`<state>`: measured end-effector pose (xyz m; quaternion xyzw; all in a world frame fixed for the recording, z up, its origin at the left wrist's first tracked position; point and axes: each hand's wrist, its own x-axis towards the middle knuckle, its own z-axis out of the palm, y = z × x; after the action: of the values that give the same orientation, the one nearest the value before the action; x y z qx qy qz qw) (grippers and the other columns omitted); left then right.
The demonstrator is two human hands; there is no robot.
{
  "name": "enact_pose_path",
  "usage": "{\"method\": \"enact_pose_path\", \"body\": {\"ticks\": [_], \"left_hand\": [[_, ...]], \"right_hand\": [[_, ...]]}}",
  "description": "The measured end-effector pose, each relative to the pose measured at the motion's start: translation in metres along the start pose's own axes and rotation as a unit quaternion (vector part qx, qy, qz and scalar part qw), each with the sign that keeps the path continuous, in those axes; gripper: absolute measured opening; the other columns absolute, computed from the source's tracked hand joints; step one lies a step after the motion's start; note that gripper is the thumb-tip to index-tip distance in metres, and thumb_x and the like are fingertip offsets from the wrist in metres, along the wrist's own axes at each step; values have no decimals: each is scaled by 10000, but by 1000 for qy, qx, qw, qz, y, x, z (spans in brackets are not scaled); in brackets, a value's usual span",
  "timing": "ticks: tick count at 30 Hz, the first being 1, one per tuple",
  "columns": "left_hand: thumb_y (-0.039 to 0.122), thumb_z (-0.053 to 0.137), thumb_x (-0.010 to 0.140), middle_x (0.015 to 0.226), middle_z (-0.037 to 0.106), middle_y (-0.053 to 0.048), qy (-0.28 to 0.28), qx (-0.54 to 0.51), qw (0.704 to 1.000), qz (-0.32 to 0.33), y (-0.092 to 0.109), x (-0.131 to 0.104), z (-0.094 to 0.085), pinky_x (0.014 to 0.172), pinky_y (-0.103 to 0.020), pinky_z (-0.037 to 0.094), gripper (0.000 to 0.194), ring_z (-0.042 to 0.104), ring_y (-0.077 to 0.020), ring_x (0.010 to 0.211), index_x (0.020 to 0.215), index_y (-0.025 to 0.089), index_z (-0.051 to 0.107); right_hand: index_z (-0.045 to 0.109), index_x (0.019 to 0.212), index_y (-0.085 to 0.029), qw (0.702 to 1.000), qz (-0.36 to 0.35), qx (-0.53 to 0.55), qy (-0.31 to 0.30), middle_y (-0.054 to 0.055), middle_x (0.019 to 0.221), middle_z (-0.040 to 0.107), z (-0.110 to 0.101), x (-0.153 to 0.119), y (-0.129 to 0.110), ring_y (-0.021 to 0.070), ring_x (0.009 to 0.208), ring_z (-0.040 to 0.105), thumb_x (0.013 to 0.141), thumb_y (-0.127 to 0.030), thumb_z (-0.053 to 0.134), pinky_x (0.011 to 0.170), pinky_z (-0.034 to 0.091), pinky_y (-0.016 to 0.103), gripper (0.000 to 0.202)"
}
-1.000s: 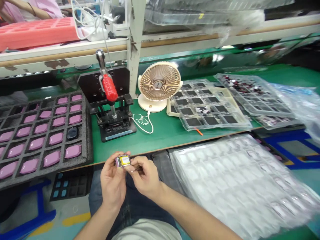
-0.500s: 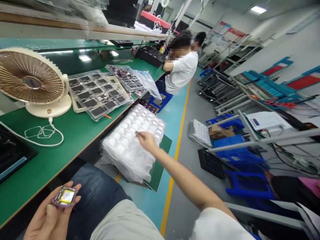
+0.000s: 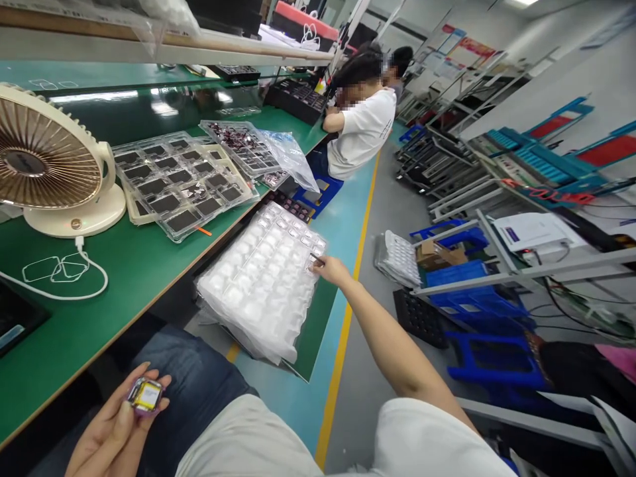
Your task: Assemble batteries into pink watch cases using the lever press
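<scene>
My left hand (image 3: 116, 424), low at the left, is closed around a small square device housing (image 3: 146, 396). The housing's open side faces up and shows a silver battery with yellow edges; its rim looks purple. My right hand (image 3: 330, 270) reaches to the right edge of a stack of white plastic trays (image 3: 258, 278) and pinches a small thin dark part (image 3: 317, 259). Shallow pockets cover the top tray, and a few along its far and right side show dark-edged parts. What exactly the dark part is, I cannot make out.
On the green bench (image 3: 163, 278) stand a cream fan (image 3: 74, 212) with a white cable and clear trays (image 3: 181, 179) of dark square parts. A person in a white shirt (image 3: 365, 132) sits farther along. Blue stools (image 3: 491, 368) and racks stand right of the aisle.
My right hand has moved right, from the middle of the top tray to its right edge, and a thin dark part shows in its fingers. My left hand still holds the housing, slightly farther right.
</scene>
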<state>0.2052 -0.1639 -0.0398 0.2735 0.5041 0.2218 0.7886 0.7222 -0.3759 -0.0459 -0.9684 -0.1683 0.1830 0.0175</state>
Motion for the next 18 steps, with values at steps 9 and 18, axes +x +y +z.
{"method": "enact_pose_path", "body": {"ticks": [9,18], "left_hand": [[387,946,756,1455,669,-210,-118,22,992,48,-3,2,68,791,-406,686,416,784,-367,1040,1088,154,854],[347,874,855,1381,699,-173,-103,-47,987,118,5,-2,12,740,-364,664,339,780,-313,992,1152,186,846]], "right_hand": [[803,966,-223,950,-219,221,11,42,893,798,44,-113,-131,221,759,698,905,-624,738,681,532,304,411],[735,853,-178,723,-247,526,-372,-28,646,633,121,-219,-267,98,527,497,830,-618,861,508,396,228,459]]}}
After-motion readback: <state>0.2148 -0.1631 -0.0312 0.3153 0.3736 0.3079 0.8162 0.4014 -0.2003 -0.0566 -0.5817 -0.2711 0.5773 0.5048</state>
